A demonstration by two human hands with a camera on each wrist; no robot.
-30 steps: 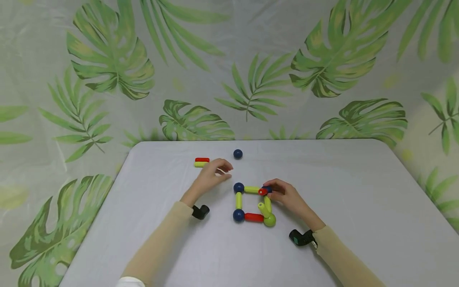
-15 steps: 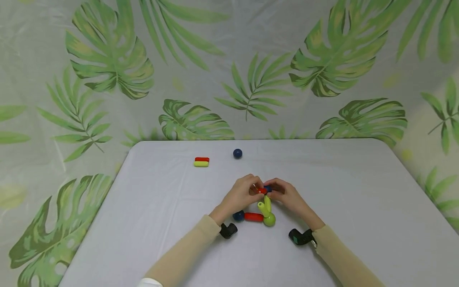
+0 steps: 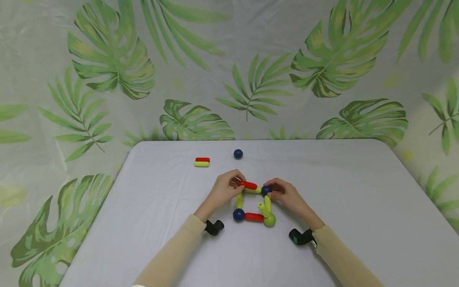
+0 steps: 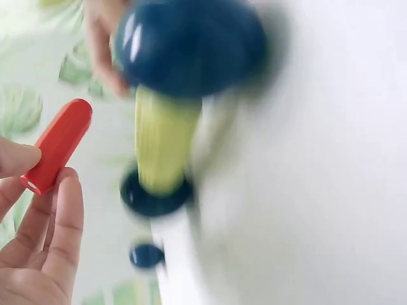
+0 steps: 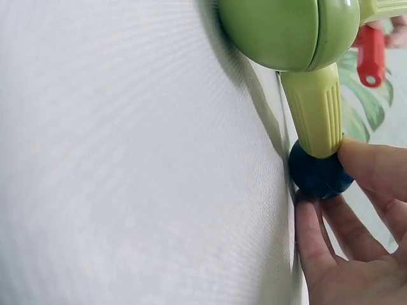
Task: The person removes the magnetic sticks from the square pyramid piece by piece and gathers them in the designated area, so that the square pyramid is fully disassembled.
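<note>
Low in the frame, right of centre, sits a green ball [image 3: 269,220]; beyond, the right hand [image 3: 287,194] grips a blue corner ball [image 3: 266,191]; leftward, the left hand [image 3: 224,188] pinches a red rod [image 3: 250,185]; mid-frame lies a loose navy ball [image 3: 238,154]

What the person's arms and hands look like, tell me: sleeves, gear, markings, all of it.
The left hand and right hand wear no gloves. The left sleeve and right sleeve are plain beige and long, ending near the wrists. A black, bent, round-ended device sits at each wrist: the left device and the right device, which shows a small green patch.
</note>
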